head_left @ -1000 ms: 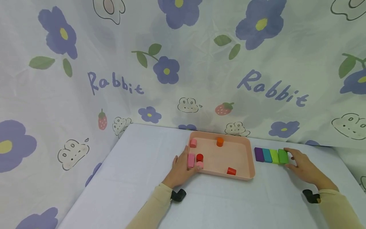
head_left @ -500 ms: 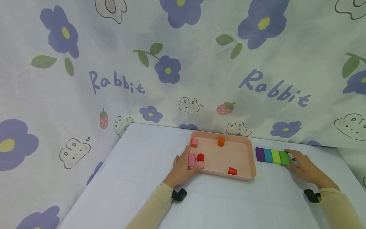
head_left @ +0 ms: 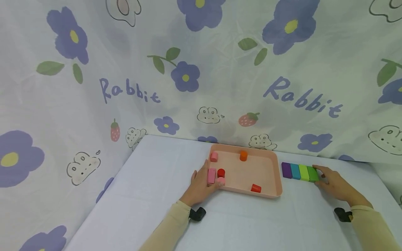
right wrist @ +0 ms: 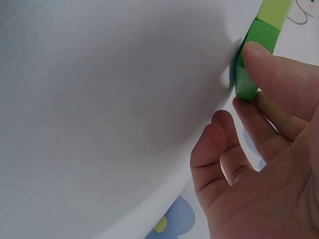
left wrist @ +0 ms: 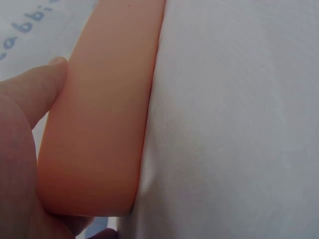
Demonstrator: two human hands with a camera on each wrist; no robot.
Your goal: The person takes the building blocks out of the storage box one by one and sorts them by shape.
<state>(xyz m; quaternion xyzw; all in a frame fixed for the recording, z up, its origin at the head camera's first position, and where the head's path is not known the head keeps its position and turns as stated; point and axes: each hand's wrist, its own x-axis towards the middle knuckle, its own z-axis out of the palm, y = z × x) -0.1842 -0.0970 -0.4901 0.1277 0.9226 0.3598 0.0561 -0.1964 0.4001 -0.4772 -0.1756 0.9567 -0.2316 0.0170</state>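
A shallow peach tray (head_left: 242, 176) sits on the white table, and my left hand (head_left: 198, 188) holds its near left corner. The left thumb lies over the front wall while the other fingers go round the left side, as the left wrist view also shows. To the right of the tray my right hand (head_left: 333, 183) pinches a green block (head_left: 312, 174) between thumb and fingers. That block is the right end of a row, beside a yellow-green block (head_left: 303, 172), a blue block (head_left: 295, 171) and a purple block (head_left: 286, 170).
Inside the tray are a pink block (head_left: 211, 176), two pink cylinders, one at the back (head_left: 214, 157), an upright red cylinder (head_left: 221, 173), a tipped red piece (head_left: 256, 188) and an orange cylinder (head_left: 243, 156). A flower-print cloth (head_left: 201, 94) hangs behind the table.
The green block has come down and in line with the row, my right hand staying on it. My left hand keeps its hold on the tray; the head view has shifted slightly.
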